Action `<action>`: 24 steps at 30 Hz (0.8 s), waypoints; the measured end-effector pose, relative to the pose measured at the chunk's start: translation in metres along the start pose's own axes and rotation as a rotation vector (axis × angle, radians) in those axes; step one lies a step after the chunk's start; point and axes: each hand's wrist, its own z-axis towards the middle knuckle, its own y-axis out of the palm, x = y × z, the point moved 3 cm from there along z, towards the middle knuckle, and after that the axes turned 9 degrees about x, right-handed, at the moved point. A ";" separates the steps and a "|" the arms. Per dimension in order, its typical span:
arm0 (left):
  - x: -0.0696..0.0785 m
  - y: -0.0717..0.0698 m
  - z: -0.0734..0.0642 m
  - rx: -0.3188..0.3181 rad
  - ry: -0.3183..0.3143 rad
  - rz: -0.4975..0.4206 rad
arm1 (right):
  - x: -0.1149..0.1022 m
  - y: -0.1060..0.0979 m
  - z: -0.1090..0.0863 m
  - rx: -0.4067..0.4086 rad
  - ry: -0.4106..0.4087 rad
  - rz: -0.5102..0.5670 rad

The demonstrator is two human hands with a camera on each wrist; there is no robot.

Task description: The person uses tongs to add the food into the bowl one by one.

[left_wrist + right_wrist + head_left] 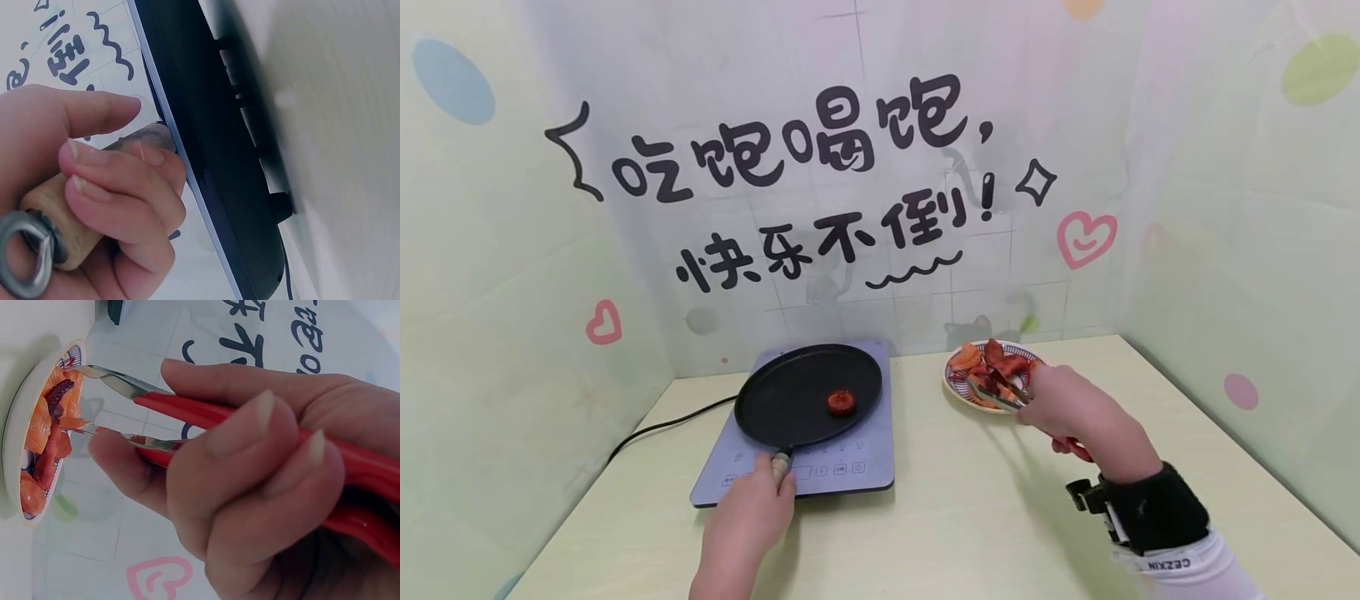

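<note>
My left hand (748, 512) grips the wooden handle (53, 209) of a flat black pan (793, 387), its fingers curled round it. A metal hanging ring (44, 269) shows at the handle's end. One small round reddish piece of food (841, 403) lies in the pan, right of its middle. My right hand (1086, 421) holds red-handled tongs (194, 411), their metal arms spread apart and the tips in among the food on a patterned plate (952, 389). Orange salmon-like pieces (39, 428), red pieces and a dark tentacle (57, 397) lie on that plate.
Under the pan is a flat induction cooker (868, 475) with a touch panel along its front. Its black cord (677, 425) runs off to the left. Printed wall sheets (880, 208) enclose the pale table (947, 517) at the back and both sides.
</note>
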 end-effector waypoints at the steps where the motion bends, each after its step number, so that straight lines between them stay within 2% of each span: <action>1: 0.000 0.000 0.000 0.000 0.000 -0.001 | 0.001 0.000 0.000 -0.006 0.000 0.012; 7: -0.002 0.001 0.001 -0.006 -0.001 0.004 | 0.006 -0.003 -0.001 -0.044 0.035 0.086; 15: -0.002 0.001 0.000 -0.012 -0.004 -0.001 | 0.006 -0.004 -0.001 -0.063 0.027 0.059; 24: -0.002 0.001 0.000 -0.001 0.003 -0.003 | 0.010 -0.007 -0.001 -0.053 0.029 0.086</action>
